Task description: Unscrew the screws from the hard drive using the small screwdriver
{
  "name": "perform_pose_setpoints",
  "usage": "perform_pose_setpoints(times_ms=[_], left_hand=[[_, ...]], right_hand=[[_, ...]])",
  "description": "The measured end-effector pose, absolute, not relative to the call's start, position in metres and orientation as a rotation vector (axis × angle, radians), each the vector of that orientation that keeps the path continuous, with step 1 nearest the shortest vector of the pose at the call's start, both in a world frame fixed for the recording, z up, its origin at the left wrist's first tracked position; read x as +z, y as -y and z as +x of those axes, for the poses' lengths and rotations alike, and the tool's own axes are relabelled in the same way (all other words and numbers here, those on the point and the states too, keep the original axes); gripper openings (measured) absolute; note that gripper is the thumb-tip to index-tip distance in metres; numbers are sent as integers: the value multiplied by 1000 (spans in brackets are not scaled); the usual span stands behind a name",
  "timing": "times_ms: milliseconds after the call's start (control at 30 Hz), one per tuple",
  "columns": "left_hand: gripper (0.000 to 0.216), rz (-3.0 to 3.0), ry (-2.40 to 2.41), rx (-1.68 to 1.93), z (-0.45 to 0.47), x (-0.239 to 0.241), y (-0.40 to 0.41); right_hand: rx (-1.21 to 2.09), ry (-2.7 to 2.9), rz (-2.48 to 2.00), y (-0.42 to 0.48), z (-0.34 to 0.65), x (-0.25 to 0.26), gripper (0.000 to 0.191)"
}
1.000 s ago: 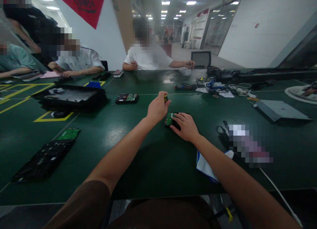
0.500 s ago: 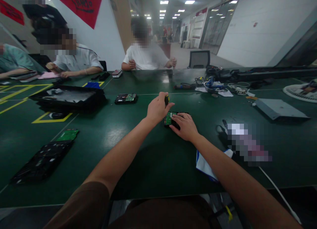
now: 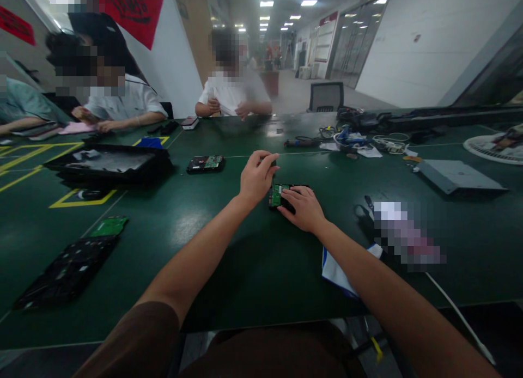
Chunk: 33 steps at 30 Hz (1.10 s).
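Note:
A hard drive (image 3: 276, 195) with a green circuit board facing up lies on the table in front of me. My right hand (image 3: 301, 206) lies over its right part, fingers stretched across the casing and pressing it against the table. Above the drive's left end, my left hand (image 3: 258, 176) is closed around the handle of a small upright screwdriver (image 3: 274, 165). Its thin shaft points down towards the board; whether the tip touches a screw cannot be made out. Fingers hide most of the handle.
Another hard drive (image 3: 205, 164) lies further off. Black trays (image 3: 110, 163) and a black part with a green board (image 3: 67, 269) are to the left. On the right are a grey metal box (image 3: 460, 176), cables (image 3: 352, 139) and a white-blue cloth (image 3: 341, 272). People sit opposite.
My left hand has turned on the screwdriver, its fingers now closer together over the top. My right hand keeps its place on the drive. The person opposite has brought a hand inward.

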<state>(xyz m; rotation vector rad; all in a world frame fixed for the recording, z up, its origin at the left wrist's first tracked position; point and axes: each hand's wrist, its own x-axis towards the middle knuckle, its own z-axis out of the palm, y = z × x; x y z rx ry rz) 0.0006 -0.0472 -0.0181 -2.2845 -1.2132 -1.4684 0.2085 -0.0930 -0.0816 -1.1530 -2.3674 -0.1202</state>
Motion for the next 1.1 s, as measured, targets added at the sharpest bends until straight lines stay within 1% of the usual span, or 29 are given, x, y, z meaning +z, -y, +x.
perform_pose_setpoints(times_ms=[100,167,300,367,533,633,800,900,1000,1100], left_hand=[[31,-2313,1231,-1449,1,-18,48],[31,-2287,1328,-1447,2,-17,49],[43,-2215,1566,-1449,0,-16,49],[42,-2209,1600,-1464,0,-15,49],[28,-2275,1571,-1561,1,-14,49],[24,-2333,1579,-1476,3,-13,51],[36,-2345,1452,-1335,5,-8,56],[42,-2326,1466,-1299,5,-8,55],[44,-2346,1466,-1294,5,-10,53],[41,-2340,1476,-1310,6,-13,52]], right_hand=[[-120,2373,-1155,93,208,-82,47],[-133,2377,-1156,92,209,-82,48],[-152,2378,-1154,92,209,-82,49],[-155,2378,-1154,93,209,-81,48],[-153,2385,-1156,94,209,-80,49],[-147,2391,-1155,93,209,-80,50],[-143,2383,-1152,92,209,-82,49],[-138,2381,-1156,92,209,-83,49],[-137,2379,-1163,92,208,-83,48],[-135,2380,-1165,93,208,-82,48]])
